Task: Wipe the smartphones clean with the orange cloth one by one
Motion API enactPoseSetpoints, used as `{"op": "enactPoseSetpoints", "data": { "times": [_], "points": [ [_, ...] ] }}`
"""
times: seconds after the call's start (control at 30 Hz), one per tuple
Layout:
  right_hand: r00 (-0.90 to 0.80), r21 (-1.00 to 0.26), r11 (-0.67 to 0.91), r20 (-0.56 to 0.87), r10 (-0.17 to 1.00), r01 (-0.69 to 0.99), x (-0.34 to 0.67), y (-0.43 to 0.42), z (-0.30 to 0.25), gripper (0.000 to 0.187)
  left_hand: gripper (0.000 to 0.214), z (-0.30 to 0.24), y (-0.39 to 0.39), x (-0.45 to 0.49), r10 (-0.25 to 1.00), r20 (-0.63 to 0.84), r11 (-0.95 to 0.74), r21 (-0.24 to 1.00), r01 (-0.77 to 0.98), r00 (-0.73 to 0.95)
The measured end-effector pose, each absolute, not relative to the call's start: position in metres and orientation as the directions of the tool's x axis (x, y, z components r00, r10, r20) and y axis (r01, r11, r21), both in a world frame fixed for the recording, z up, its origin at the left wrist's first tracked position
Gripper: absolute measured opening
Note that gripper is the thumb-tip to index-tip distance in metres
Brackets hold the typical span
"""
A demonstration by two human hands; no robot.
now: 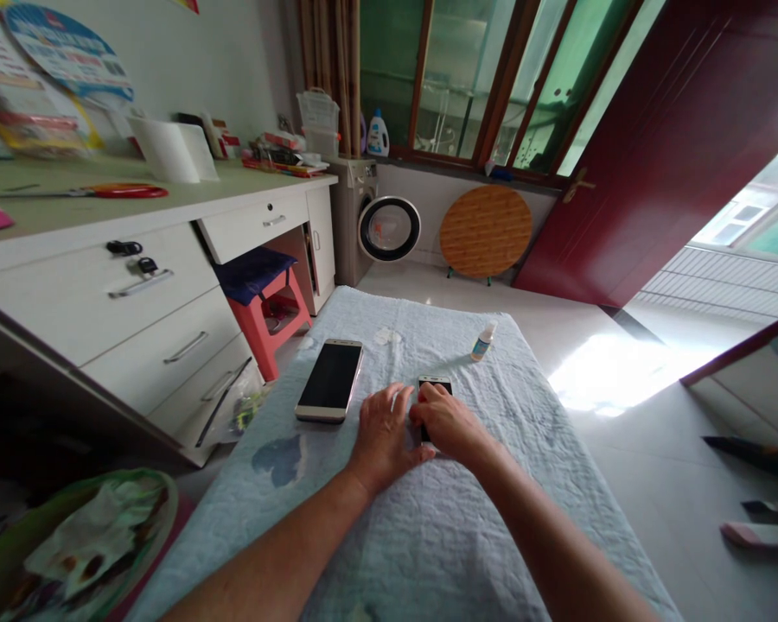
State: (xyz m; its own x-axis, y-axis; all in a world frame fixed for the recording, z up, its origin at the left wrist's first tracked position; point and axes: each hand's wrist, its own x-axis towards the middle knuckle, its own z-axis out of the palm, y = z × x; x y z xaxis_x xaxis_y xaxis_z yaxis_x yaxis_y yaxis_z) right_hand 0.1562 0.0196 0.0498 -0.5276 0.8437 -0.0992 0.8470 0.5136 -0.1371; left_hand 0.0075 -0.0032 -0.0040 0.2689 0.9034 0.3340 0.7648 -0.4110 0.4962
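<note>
A smaller phone with a light frame and dark screen lies on the pale blue quilted cloth. Over its screen, my right hand has its fingers curled together. A speck of red shows by these fingertips; what they hold is hidden. At the phone's left, my left hand rests with fingers apart, its thumb reaching the phone's lower end. Farther left lies a larger phone, dark screen up, untouched by either hand. Beyond the hands to the right stands a small clear spray bottle with a label.
White drawers and a desk top with scissors and a paper roll flank the left. A red stool is tucked beneath. Behind are a washing machine with its door ajar and a round wooden board. A lined bin stands lower left.
</note>
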Motion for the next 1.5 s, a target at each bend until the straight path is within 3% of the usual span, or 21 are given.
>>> {"op": "enactPoseSetpoints", "data": {
  "times": [0.37,0.6,1.07,1.37,1.5],
  "points": [
    [-0.554,-0.255,0.516,-0.106,0.826,0.818,0.161,0.004,0.049,0.012,0.065,0.002,0.0,0.004,0.901,0.252,-0.433,0.481,0.762,0.353],
    [-0.53,-0.195,0.511,-0.06,0.846,0.838,0.157,0.011,0.048,0.017,0.077,0.002,0.003,0.0,0.902,0.212,-0.432,0.483,0.762,0.376],
    [-0.539,-0.229,0.501,-0.147,0.829,0.834,0.163,-0.003,0.044,0.009,0.061,0.005,0.003,-0.002,0.884,0.246,-0.467,0.472,0.748,0.397],
    [-0.533,-0.192,0.514,-0.063,0.844,0.836,0.156,0.006,0.05,0.017,0.076,0.009,0.004,-0.006,0.887,0.185,-0.458,0.472,0.754,0.423],
    [-0.527,-0.212,0.502,-0.082,0.846,0.839,0.159,0.0,0.048,0.012,0.064,0.002,0.006,-0.006,0.882,0.212,-0.471,0.465,0.75,0.421]
  ]
}}
